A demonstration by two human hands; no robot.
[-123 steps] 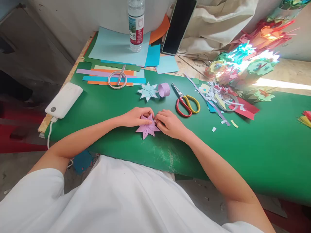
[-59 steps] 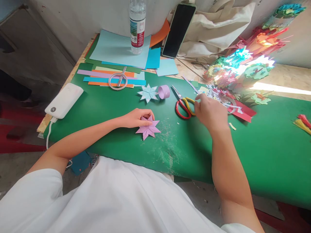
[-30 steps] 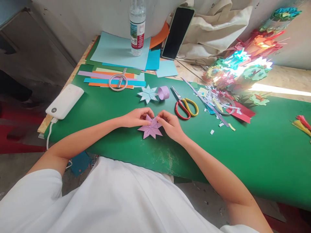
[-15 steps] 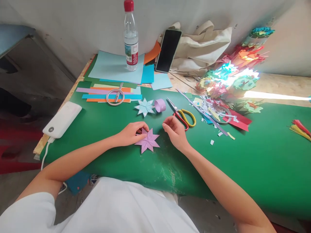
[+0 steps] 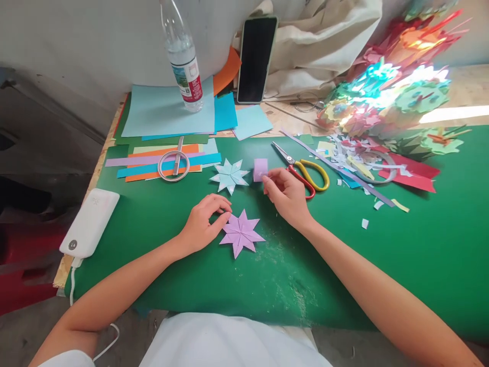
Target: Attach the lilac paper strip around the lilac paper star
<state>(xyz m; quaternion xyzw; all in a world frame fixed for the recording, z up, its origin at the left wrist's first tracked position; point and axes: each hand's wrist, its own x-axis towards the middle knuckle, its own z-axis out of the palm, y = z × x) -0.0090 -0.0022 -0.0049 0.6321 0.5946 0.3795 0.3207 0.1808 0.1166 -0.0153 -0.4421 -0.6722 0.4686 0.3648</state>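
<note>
The left hand (image 5: 204, 221) has its thumb and forefinger parted with a narrow gap, the thumb tip touching the upper left part of a flat, many-pointed purple folded-paper star (image 5: 240, 233). The purple star lies on the green table covering (image 5: 183, 285), just right of those fingertips. It is about as long as broad, so it has no clear long axis; one point aims away from the person, another back toward the body and another out to the right.

The right hand (image 5: 288, 196) has its fingers curled and drawn close to the thumb, tips at the lower right edge of a short purple paper ring (image 5: 260, 167). I cannot tell whether they pinch it, nor which way its opening faces.

An eight-pointed pale blue paper star (image 5: 229, 176) lies just beyond the left fingertips. Behind the right fingers, metal scissors with red and yellow handles (image 5: 290, 160) lie slantwise, blade tips pointing away and to the left, the red handle partly hidden by the hand. Farther right of these fingers are mixed paper scraps (image 5: 342, 148). Beyond the left fingers, long coloured paper strips (image 5: 206, 159) run left to right beneath a grey tape roll (image 5: 173, 179).
</note>
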